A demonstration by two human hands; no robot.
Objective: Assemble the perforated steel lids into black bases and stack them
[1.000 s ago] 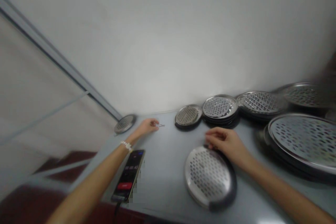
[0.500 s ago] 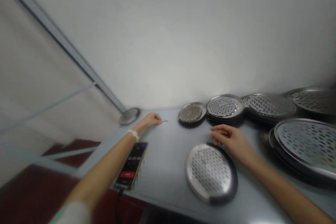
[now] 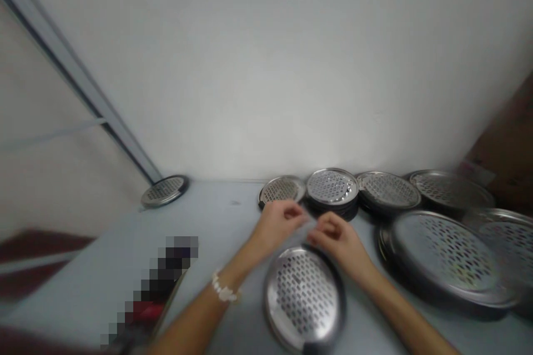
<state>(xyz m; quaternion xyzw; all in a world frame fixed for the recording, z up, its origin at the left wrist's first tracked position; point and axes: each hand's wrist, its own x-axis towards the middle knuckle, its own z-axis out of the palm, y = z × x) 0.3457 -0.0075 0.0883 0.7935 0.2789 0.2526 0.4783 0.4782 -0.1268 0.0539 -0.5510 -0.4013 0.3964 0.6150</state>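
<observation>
At lower centre, the left hand, fingers curled, and the right hand, fingertips pinched, nearly meet just above a perforated steel tray on the worktop; whether either grips anything cannot be told. More trays lie untouched towards the right, along the far edge.

Two hands are hovering here, the left hand and the right hand; eight lots of perforated steel trays, single or stacked, are sitting on the tabletop; one bracelet is circling a wrist; one pixelated phone is lying there.
</observation>
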